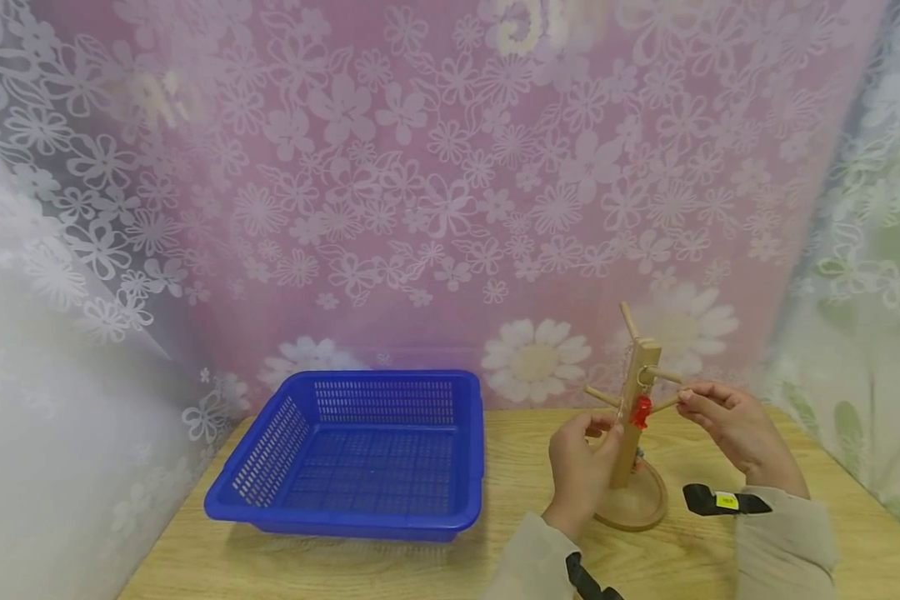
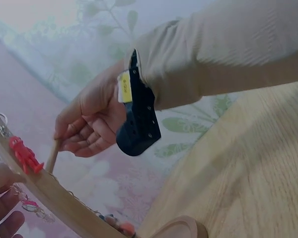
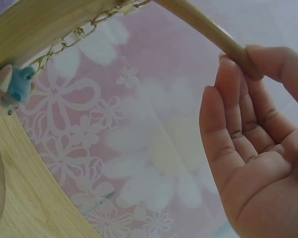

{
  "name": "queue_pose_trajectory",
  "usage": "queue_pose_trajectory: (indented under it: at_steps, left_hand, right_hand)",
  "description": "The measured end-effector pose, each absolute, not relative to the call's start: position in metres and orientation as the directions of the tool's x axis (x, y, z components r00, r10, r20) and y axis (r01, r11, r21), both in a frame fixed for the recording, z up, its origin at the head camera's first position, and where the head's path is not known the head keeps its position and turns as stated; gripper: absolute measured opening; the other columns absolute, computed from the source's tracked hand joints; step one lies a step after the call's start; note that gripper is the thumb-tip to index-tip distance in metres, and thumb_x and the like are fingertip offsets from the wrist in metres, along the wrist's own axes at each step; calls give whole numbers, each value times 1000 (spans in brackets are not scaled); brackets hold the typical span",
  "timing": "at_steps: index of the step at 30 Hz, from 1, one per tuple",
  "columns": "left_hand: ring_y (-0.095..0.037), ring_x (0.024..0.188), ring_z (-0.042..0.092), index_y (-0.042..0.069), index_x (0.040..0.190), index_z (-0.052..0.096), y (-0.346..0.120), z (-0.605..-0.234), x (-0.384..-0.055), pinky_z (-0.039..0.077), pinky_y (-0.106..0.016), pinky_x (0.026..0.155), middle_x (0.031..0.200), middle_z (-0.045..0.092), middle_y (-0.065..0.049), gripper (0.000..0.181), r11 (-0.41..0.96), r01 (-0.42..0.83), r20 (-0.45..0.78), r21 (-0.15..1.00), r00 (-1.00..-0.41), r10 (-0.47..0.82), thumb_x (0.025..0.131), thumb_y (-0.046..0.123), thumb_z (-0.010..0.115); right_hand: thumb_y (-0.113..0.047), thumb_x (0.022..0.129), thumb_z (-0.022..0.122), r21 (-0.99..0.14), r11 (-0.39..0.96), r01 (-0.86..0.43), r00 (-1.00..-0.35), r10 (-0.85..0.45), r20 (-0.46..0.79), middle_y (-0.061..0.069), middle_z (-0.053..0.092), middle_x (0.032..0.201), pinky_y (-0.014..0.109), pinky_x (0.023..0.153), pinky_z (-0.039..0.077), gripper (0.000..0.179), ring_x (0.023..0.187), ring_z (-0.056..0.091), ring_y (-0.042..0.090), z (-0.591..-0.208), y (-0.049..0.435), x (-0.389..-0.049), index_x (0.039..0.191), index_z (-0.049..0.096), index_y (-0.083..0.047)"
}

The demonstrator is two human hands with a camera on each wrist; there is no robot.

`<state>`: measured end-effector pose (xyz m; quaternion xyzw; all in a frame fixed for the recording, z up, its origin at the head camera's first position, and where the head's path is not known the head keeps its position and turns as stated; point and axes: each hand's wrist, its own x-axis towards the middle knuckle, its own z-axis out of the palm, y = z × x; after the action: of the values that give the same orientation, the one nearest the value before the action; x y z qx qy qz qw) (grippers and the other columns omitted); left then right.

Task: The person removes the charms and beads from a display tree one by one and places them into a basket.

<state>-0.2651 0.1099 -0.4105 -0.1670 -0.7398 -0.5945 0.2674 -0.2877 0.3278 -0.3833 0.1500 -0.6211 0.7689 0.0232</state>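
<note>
A wooden peg stand (image 1: 633, 417) with a round base stands at the right of the table. My right hand (image 1: 731, 421) pinches the tip of one peg (image 3: 208, 34) between thumb and fingers. On the stand's left side is my left hand (image 1: 581, 462), its thumb and fingers around a clear and pink beaded charm (image 2: 32, 206) close to the post. A red figure keychain (image 1: 641, 412) hangs by a ring in front of the post. Lower down, a blue and white animal keychain (image 3: 15, 89) dangles on a gold chain (image 3: 79, 32).
A blue plastic basket (image 1: 345, 527) with slotted sides sits on the wooden table (image 1: 510, 467) to the left. Behind the table hangs a pink flowered curtain (image 1: 420, 208). Black wrist cameras (image 2: 136, 114) are strapped over both sleeves.
</note>
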Motion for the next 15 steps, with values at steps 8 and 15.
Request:
queue_pose_trajectory:
  at_steps: [8, 15]
  left_hand:
    - [-7, 70, 59, 15, 83, 71, 110, -396, -261, 47, -18, 67, 75, 67, 10, 2, 268, 574, 620, 774, -772, -140, 82, 13, 72]
    - [-5, 68, 56, 13, 81, 72, 106, -388, -260, 44, -15, 65, 73, 66, 11, 6, 254, 533, 578, 807, -800, -160, 83, 18, 71]
  right_hand:
    - [1, 95, 51, -937, -274, -215, -957, -131, 258, -1, 67, 93, 21, 78, 52, 18, 84, 65, 10, -383, 324, -286, 92, 68, -6]
    - [2, 95, 50, -935, -279, -217, -954, -140, 263, -2, 67, 92, 20, 78, 51, 19, 84, 65, 10, -383, 324, -287, 94, 67, -5]
